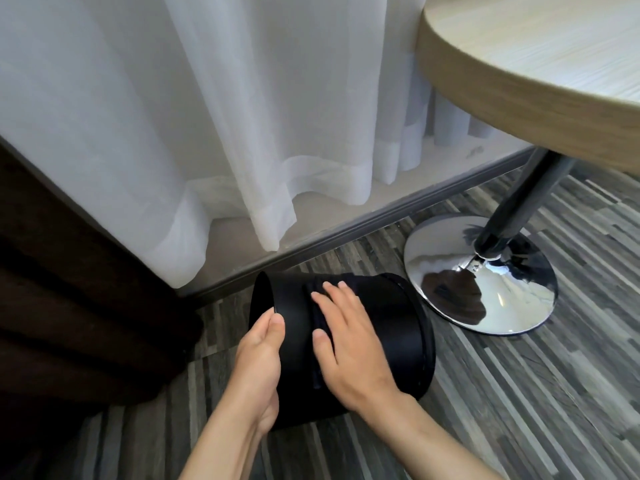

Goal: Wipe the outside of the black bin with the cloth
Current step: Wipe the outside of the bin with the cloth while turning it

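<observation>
Two bare forearms reach in from the bottom edge toward a black bin (388,327) that lies on its side on the striped wood-look floor (519,393). Its open mouth faces left, toward the dark brown curtain (69,289), and its base points right, close to the chrome table base (485,275) but apart from it.

On the upturned side of the bin lies a dark cloth (317,306), nearly the same colour as the bin, with one edge trailing down toward the camera. Flat on top of that cloth rests the right hand (349,337), palm down, fingers spread slightly and stretched away from the camera, thumb out to the left. It pins the cloth against the bin's wall rather than pinching it.

At the mouth of the bin, the left hand (259,362) grips the rim: the thumb lies on the outer wall and the palm cups the edge, while the fingers are hidden, apparently inside.

Behind the bin runs a grey skirting board (346,233), with a sheer white curtain (207,116) hanging above it. At upper right is the round wooden tabletop (519,64), carried on a dark pole (519,202) rising from the chrome base.
</observation>
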